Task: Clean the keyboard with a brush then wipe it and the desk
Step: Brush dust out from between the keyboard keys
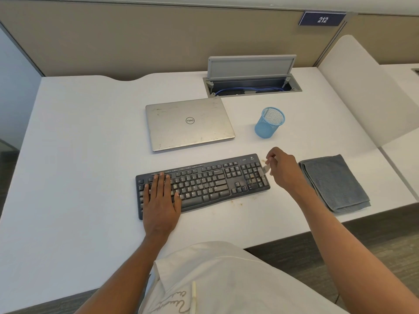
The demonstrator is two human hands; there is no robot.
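The right hand (pixel 282 171) pinched a small pale brush (pixel 265 169) between thumb and curled fingers, right of centre in the frame, with the brush's lower end angled down onto the right edge of the dark keyboard (pixel 204 184) beside the number pad. The brush was blurred and partly covered by the fingers, so its shape and bristles were hard to make out. Brownish crumbs (pixel 252 179) lay among the number-pad keys just left of it, and a few more specks dotted the white desk (pixel 79 143) above the keyboard's right corner and below its front edge. The left hand (pixel 161 198) lay flat on the keyboard's left end, fingers straight and close together, covering those keys. The keyboard sat at the middle of the frame, slightly skewed. To the right, clear of the keyboard, lay a folded grey-blue cloth (pixel 335 182) near the desk's edge. Above the keyboard rested a closed silver laptop (pixel 188 123), with a blue mesh pen cup (pixel 268 123) to its right. Further up, a recessed cable box (pixel 251 83) stood with its grey lid (pixel 250 66) raised, a blue cable (pixel 249 89) inside. A sign (pixel 322 19) reading 212 hung at upper right.
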